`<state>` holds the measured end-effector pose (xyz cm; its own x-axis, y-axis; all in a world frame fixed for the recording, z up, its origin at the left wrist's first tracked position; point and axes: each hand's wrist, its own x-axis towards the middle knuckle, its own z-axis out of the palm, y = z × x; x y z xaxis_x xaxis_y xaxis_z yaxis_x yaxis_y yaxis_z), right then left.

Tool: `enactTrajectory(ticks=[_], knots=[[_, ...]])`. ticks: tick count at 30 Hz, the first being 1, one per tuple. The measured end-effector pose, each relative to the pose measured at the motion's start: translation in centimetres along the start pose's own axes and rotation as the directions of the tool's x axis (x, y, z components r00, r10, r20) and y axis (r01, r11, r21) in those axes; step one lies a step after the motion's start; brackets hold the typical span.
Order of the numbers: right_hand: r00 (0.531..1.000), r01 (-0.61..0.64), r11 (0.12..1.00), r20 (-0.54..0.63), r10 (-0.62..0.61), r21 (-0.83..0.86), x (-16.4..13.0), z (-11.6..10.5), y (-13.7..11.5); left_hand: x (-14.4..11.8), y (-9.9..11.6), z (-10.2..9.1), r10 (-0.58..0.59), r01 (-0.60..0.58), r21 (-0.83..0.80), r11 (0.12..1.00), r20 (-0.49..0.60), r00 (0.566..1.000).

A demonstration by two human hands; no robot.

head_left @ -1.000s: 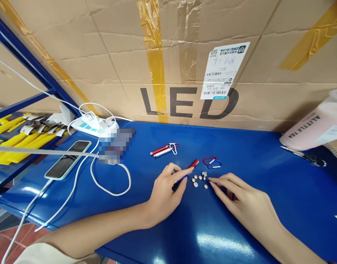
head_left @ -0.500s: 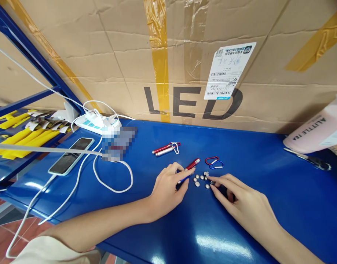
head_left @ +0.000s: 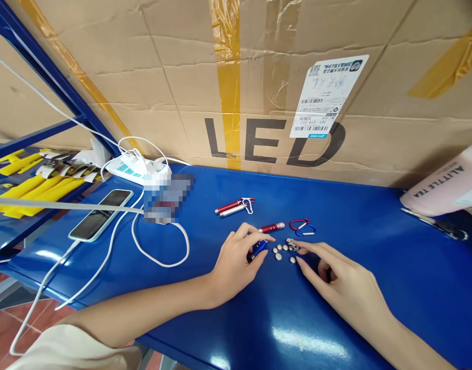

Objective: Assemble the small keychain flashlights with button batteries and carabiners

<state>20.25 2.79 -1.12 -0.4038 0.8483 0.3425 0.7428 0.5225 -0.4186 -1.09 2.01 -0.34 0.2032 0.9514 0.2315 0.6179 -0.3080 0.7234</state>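
Observation:
My left hand (head_left: 236, 262) is closed around a short blue metal tube (head_left: 259, 248), pinched between thumb and fingers. Just beyond its fingertips a red tube (head_left: 272, 227) with a silver end lies on the blue table. My right hand (head_left: 341, 277) has thumb and index finger apart at the edge of several small silver button cells (head_left: 279, 256); its index fingertip seems to touch one in the cluster, and the thumb tip is beside another cell (head_left: 293, 260). Behind them lie a red carabiner (head_left: 299, 224) and a blue carabiner (head_left: 307, 230), overlapping.
Farther back lie a red penlight (head_left: 227, 207) and a silver one (head_left: 232, 210) with clips. A phone (head_left: 100, 216), white cables and a power strip (head_left: 133, 168) occupy the left. A pink cup (head_left: 439, 185) and keys (head_left: 436, 224) are at right. A large cardboard box (head_left: 182, 77) stands behind.
The red tube now lies apart from the blue one, beyond my left hand. My right thumb and index finger have spread, and the dark piece between them no longer shows there. The view has shifted slightly.

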Motion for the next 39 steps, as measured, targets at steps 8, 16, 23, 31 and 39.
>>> enactTrajectory(ticks=[8, 16, 23, 31, 39], knots=[[1.000, -0.016, 0.994, -0.004, 0.017, 0.109, 0.0, 0.1, -0.2, 0.4, 0.1, -0.6, 0.012, -0.013, -0.016, 1.000, -0.091, 0.996], [0.998, 0.038, 0.965, -0.056, -0.024, 0.260, -0.2, -0.2, -0.6, 1.0, -0.8, -1.4, 0.204, -0.162, 0.445, 0.881, -0.047, 0.978], [0.995, 0.072, 0.958, -0.082, -0.051, 0.278, 0.0, -0.4, -1.1, 1.7, -1.0, -2.3, 0.339, -0.350, 0.387, 0.853, 0.098, 0.936], [0.994, 0.083, 0.958, -0.086, -0.062, 0.274, -0.1, -0.5, -1.1, 1.1, -0.5, -1.9, 0.295, -0.376, 0.350, 0.858, 0.263, 0.918], [0.995, 0.085, 0.956, -0.068, -0.069, 0.280, -0.1, -0.3, -1.0, 1.7, -2.3, -1.2, 0.258, -0.284, 0.336, 0.898, 0.120, 0.959]])
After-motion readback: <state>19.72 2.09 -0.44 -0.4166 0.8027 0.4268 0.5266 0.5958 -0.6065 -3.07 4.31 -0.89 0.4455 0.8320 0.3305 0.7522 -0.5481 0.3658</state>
